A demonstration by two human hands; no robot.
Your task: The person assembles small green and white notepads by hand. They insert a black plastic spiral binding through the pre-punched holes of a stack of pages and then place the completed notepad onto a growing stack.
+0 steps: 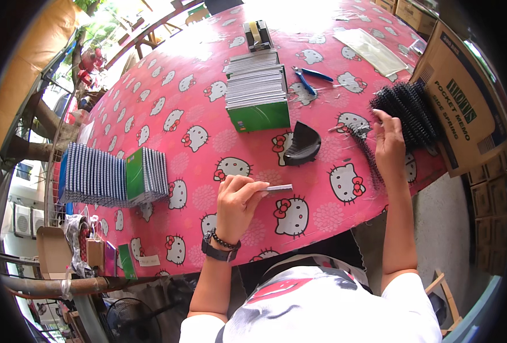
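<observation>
In my left hand (239,200) is a thin pad of paper (279,187), seen edge-on and pinched between thumb and fingers above the table. My right hand (389,140) is at the left side of a pile of black spiral binding coils (416,114). Its thumb and fingertips are drawn together at the coil ends; the exact grip is small in view. Beside that hand, a loose black coil (366,153) lies on the cloth. Between my hands, farther back, rests a black curved piece (303,144). Behind it stands a row of green-covered pads (259,116).
Blue-handled pliers (309,80) and a tape dispenser (257,37) are at the back. Spiral-bound memo pads (96,174) stand in rows at left. A cardboard box (465,97) leans beside the coils. A clear plastic sheet (370,51) lies far right. Pink patterned cloth (193,166) covers the table.
</observation>
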